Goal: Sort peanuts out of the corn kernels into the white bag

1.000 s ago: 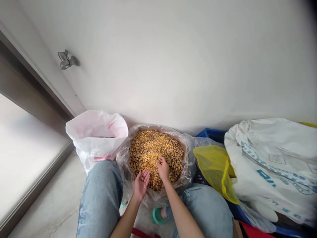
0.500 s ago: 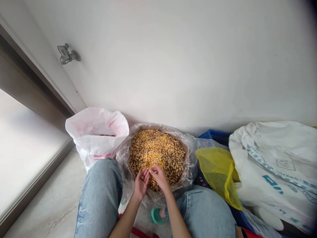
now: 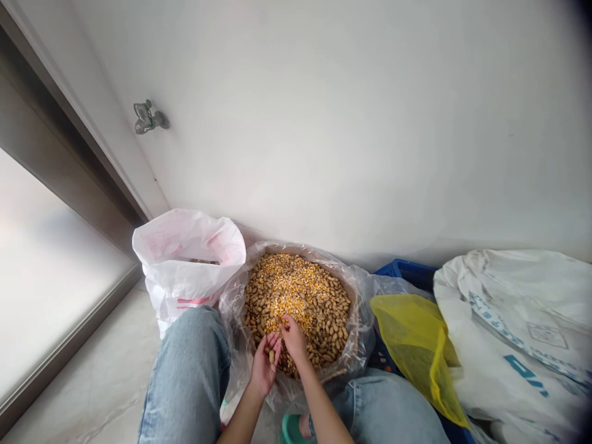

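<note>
An unshelled peanut [image 3: 271, 356] rests in the cupped palm of my left hand [image 3: 264, 365], which is palm up with its fingers curled. Just to the right, my right hand [image 3: 295, 339] is over the pile, thumb and fingertips drawn together; whatever they pinch is too small to tell. Below both hands lies a mix of unshelled peanuts [image 3: 330, 308] and yellow and white corn kernels [image 3: 289, 302]. A round container lined with a clear plastic bag [image 3: 363, 308] holds them, and the corn is heaped mostly along the middle.
Left of the container stands an open white sack [image 3: 185, 283] with something dark inside. To the right are a yellow mesh bag [image 3: 411, 339], a blue crate [image 3: 395, 268] and a large white sack [image 3: 518, 327]. A tap [image 3: 150, 118] sticks out of the wall.
The view has tilted, so everything sits a little lower. My right hand has moved slightly away from the left fingertips, and a peanut now shows in my left palm.
</note>
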A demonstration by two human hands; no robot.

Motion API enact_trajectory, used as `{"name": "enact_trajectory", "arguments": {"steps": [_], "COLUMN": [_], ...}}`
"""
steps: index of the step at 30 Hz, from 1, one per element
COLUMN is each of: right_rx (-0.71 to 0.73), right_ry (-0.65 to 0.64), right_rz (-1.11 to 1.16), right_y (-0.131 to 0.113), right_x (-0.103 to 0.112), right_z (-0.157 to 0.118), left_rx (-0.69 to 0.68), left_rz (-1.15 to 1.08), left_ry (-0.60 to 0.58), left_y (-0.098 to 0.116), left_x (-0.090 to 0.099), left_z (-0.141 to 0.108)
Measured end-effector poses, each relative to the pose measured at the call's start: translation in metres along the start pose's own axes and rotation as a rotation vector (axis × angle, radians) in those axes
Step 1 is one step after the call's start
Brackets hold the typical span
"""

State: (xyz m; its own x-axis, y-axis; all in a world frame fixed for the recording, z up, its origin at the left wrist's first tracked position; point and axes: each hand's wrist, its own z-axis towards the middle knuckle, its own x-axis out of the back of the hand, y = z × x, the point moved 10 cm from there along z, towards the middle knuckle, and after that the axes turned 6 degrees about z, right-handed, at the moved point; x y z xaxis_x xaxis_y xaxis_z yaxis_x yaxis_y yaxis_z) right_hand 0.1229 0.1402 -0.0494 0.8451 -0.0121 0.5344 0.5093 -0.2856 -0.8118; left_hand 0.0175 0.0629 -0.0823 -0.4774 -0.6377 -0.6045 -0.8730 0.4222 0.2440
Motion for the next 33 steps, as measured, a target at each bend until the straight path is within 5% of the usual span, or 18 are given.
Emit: {"name": "enact_trajectory", "arguments": {"steps": [6, 12, 16, 18, 21, 24, 29, 33], "right_rx": [0.007, -0.007, 0.026, -0.029, -0.140, -0.127, 0.025, 0.024], "right_ry": [0.002, 0.143, 0.012, 0.058, 0.278, 0.367, 0.213, 0.165], "right_rz": [-0.147, 0.179, 0.325, 0.315, 0.266, 0.197, 0.002, -0.149], "right_y": [-0.006, -0.009, -0.019, -0.009, 0.017, 0.026, 0.009, 0.003], "right_x": [-0.008, 0.024, 0.018, 0.025, 0.056, 0.080, 0.074, 0.067], "right_z": [0.002, -0.034, -0.066, -0.069, -0.055, -0.025, 0.029, 0.045], "left_rx": [0.006, -0.005, 0.012, 0.033, 0.075, 0.090, 0.081, 0.086], "left_rz": [-0.037, -0.037, -0.005, 0.012, 0.028, 0.041, 0.059, 0.060], "left_ry": [-0.015, -0.014, -0.052, -0.056, -0.031, -0.020, -0.017, 0.004], "left_y": [-0.003, -0.001, -0.003, -0.004, -0.007, -0.009, -0.009, -0.010], "left_x": [0.000, -0.002, -0.004, -0.003, 0.000, 0.001, 0.000, 0.002], "left_z": [0.005, 0.005, 0.003, 0.002, 0.000, -0.002, -0.004, -0.002]}}
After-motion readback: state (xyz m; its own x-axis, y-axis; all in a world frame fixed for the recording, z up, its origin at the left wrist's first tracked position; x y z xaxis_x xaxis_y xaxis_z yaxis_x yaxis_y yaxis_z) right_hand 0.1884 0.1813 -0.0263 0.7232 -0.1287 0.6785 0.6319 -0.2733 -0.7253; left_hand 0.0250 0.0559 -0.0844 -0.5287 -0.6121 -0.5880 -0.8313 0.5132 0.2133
